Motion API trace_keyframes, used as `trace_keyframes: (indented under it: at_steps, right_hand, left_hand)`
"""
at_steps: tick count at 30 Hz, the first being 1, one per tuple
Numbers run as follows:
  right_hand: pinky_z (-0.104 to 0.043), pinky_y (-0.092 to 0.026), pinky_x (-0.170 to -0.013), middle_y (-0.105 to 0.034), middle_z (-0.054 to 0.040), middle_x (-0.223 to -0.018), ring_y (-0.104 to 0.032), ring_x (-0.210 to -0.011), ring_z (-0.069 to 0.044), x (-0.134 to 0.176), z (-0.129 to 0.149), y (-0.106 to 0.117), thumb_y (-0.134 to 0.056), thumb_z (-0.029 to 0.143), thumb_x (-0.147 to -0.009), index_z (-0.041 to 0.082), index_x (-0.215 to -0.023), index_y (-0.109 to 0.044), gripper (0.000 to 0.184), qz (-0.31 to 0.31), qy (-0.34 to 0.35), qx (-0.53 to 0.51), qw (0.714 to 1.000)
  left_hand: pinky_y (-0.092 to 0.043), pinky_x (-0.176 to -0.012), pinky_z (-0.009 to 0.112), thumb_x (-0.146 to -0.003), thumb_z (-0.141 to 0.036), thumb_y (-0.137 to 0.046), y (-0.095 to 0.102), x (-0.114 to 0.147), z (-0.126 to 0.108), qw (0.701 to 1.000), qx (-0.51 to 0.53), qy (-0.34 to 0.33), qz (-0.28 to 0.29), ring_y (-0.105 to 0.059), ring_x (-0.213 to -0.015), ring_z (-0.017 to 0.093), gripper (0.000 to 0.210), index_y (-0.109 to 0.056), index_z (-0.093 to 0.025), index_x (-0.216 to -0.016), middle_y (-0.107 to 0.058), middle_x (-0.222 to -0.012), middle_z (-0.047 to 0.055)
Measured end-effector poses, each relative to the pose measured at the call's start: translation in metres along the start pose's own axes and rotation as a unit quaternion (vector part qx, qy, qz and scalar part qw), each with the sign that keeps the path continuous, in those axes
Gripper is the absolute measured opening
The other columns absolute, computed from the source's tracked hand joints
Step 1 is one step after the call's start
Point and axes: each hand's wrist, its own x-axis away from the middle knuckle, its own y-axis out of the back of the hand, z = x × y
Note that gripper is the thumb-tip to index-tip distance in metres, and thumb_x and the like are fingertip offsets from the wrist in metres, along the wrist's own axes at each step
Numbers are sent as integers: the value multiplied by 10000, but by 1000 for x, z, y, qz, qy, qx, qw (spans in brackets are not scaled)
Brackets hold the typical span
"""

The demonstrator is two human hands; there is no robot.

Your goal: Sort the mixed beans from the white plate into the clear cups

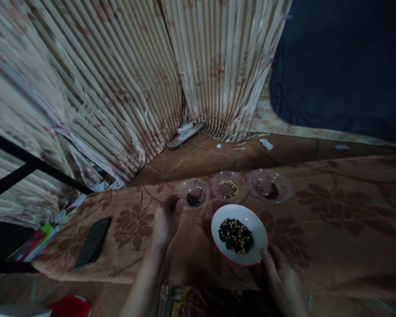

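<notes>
White bowl (pixel 257 222) with red rim, seen in the head view: raised over the near half of the cloth and tipped a little toward the wearer; contents, a heap of mixed black and yellow bits (pixel 236 235). Right hand (pixel 282 275): at the bowl's four o'clock, gripping the rim, thumb on the edge, other fingers largely hidden. Left hand (pixel 167 218): at nine to ten o'clock of the bowl, fingertips at the near-left edge of the left cup; whether they pinch anything cannot be told in the shadow. Left cup (pixel 203 188): clear, at ten o'clock, holding a small dark clump (pixel 193 200). Middle cup (pixel 217 181): clear, at twelve, with yellow grains (pixel 234 191) in a curve. Right cup (pixel 285 187): clear, at one o'clock, showing a red-brown patch, contents or cloth unclear. Brown cloth (pixel 188 253), flower-patterned, beneath all three cups. Phone (pixel 93 242): black, lying at nine o'clock. Slipper (pixel 188 134): on the tiles at eleven, against the striped curtain (pixel 119 88). Dark blue sheet (pixel 343 66): at one o'clock, farther off.
</notes>
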Motion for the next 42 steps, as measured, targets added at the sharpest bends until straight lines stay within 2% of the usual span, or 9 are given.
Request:
trace_keyframes:
  at_steps: [3, 5, 8, 11, 20, 27, 33, 42]
  right_hand:
    - [-297, -561, -753, -747, -111, -1017, -707, -938, -258, 0, 7, 1, -431, 551, -908, 180, -1129, -639, 480, 4, 8, 1, 1000]
    - [-301, -558, -771, -743, -115, -1037, -705, -948, -255, -1, 11, 3, -426, 552, -909, 173, -1133, -641, 490, 2, 5, 1, 1000]
    - [-302, -558, -766, -745, -109, -1026, -708, -932, -251, 0, 17, 4, -418, 557, -910, 175, -1123, -648, 494, 4, 0, -6, 1000]
    - [-296, -558, -744, -746, -108, -1016, -713, -908, -251, 0, 19, 6, -410, 567, -912, 182, -1131, -645, 501, 13, -5, -7, 1000]
    - [-298, -539, -834, -718, -115, -1114, -683, -1027, -245, 0, 16, 4, -398, 533, -932, 178, -1177, -617, 484, 19, 7, -1, 1000]
    - [-307, -552, -813, -729, -107, -1077, -698, -982, -243, 1, 17, 6, -405, 511, -936, 184, -1172, -622, 458, 17, 21, -8, 1000]
    - [-299, -551, -817, -726, -112, -1082, -695, -987, -238, 1, 16, 5, -407, 512, -941, 183, -1182, -617, 459, 16, 25, -10, 1000]
    - [-302, -552, -796, -730, -109, -1066, -700, -963, -242, 1, 17, 5, -395, 517, -944, 186, -1157, -621, 454, 11, 31, 1, 999]
  left_hand:
    - [-474, -562, 203, -861, -353, -604, -4, 20, -10, 997, 47, -1, 61, -630, -609, 133, 245, -696, -139, -936, -726, -772, 39]
    - [-493, -619, 210, -870, -340, -597, -7, 31, -20, 990, 52, -20, 131, -653, -702, 141, 212, -709, -160, -884, -738, -894, 49]
    - [-505, -666, 223, -879, -300, -579, -10, 41, -32, 974, 34, -49, 219, -662, -765, 150, 181, -723, -191, -892, -740, -898, 30]
    - [-518, -730, 242, -893, -280, -559, -17, 44, -36, 963, 28, -59, 260, -666, -797, 156, 191, -719, -201, -960, -740, -903, 27]
    - [-509, -640, 220, -900, -318, -561, -40, 50, -33, 972, 23, -37, 232, -659, -699, 144, 193, -705, -205, -962, -732, -821, 6]
    - [-506, -689, 231, -911, -306, -543, -41, 50, -35, 969, 10, -45, 244, -679, -755, 156, 183, -687, -202, -955, -736, -861, 11]
    - [-502, -645, 224, -908, -304, -543, -43, 50, -35, 970, 13, -37, 240, -684, -743, 162, 185, -690, -200, -951, -743, -856, 20]
    - [-510, -682, 225, -907, -315, -542, -44, 52, -33, 971, 14, -36, 235, -690, -764, 162, 193, -694, -205, -951, -747, -869, 17]
